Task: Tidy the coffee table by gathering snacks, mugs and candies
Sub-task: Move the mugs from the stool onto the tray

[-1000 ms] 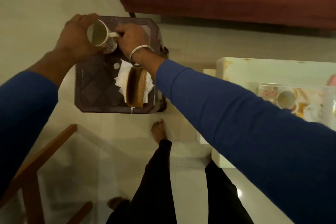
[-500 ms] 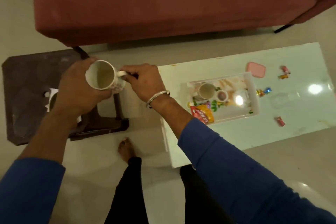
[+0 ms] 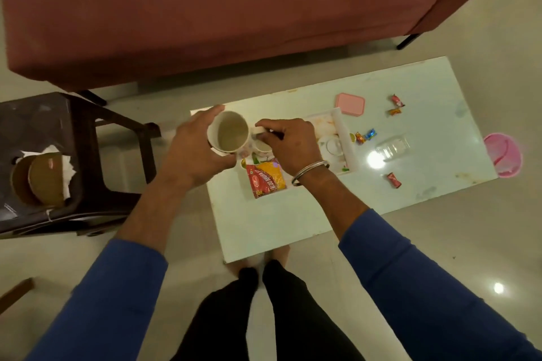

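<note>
- The left hand (image 3: 193, 152) wraps its curled fingers round the body of a white mug (image 3: 228, 132), thumb along the far rim, holding it tilted with the mouth towards the camera.
- The right hand (image 3: 289, 145) pinches the mug's handle between thumb and fingers; a metal bangle (image 3: 310, 172) sits on that wrist.
- The mug is above the left end of a white tray (image 3: 343, 138) that lies on the pale coffee table (image 3: 293, 220).
- In the tray, a second mug (image 3: 262, 148) stands just beneath the right hand, and a red-and-yellow snack packet (image 3: 266, 180) lies at the near edge.
- On the table to the right of the tray: a pink lid (image 3: 350, 104), two candies (image 3: 396, 105) near the far edge, a blue-and-orange candy cluster (image 3: 365, 136) just beside the tray, a clear container (image 3: 393, 146), and a red candy (image 3: 394, 180) nearer the front.
- A pink bowl (image 3: 504, 159) shows past the table's right end.
- To the left, a dark stool (image 3: 79, 155) carries brown plates (image 3: 44, 182) on white tissue (image 3: 66, 168).
- A maroon sofa (image 3: 205, 9) fills the far side.
</note>
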